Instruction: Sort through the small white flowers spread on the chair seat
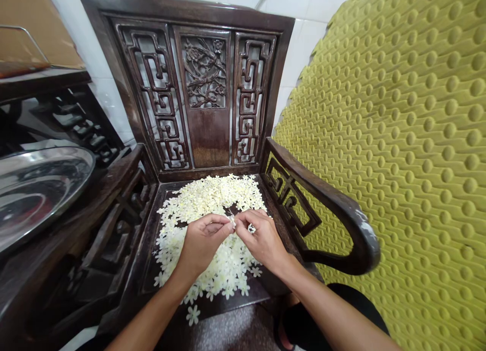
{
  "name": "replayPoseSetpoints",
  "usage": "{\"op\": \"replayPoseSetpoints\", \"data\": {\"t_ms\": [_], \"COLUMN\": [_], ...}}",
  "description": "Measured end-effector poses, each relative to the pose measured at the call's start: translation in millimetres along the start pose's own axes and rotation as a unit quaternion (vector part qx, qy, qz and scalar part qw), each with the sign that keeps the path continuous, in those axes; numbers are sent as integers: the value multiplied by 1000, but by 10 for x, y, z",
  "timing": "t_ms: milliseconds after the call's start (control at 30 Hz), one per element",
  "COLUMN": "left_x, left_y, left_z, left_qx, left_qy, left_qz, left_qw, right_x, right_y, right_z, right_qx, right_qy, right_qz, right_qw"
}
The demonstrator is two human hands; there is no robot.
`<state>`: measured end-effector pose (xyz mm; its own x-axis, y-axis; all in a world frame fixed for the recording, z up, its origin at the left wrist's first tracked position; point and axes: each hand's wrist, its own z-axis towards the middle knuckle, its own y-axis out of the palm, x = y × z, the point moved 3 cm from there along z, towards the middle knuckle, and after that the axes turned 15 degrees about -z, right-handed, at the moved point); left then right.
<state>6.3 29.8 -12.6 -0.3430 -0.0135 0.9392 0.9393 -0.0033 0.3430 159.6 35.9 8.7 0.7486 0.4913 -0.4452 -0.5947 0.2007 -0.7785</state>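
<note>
Meeting at the centre of the frame, the left hand (203, 241) and right hand (261, 239) each close their grip to a fingertip pinch on one small white flower (232, 221), just above the pile of flowers (212, 194) covering the carved chair seat (150, 257).

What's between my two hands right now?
One small white flower, pinched by the left hand and right hand above the flower pile on the chair seat, seen in the head view.
</note>
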Motion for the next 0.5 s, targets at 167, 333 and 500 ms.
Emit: {"op": "replayPoseSetpoints", "data": {"t_ms": [167, 333, 500], "left_x": [-10, -25, 11], "left_y": [3, 1, 1], "left_z": [-6, -18, -42], "left_qx": [-4, -12, -14], "left_qy": [4, 17, 55], "left_qz": [-1, 22, 80], "left_qw": [1000, 1000, 995], "right_x": [-6, 1, -1], "right_y": [-15, -3, 22], "right_z": [2, 2, -5], "right_qx": [-2, -8, -15], "right_qy": [0, -4, -13], "right_qz": [-9, -12, -14], "right_qw": [1000, 1000, 1000]}}
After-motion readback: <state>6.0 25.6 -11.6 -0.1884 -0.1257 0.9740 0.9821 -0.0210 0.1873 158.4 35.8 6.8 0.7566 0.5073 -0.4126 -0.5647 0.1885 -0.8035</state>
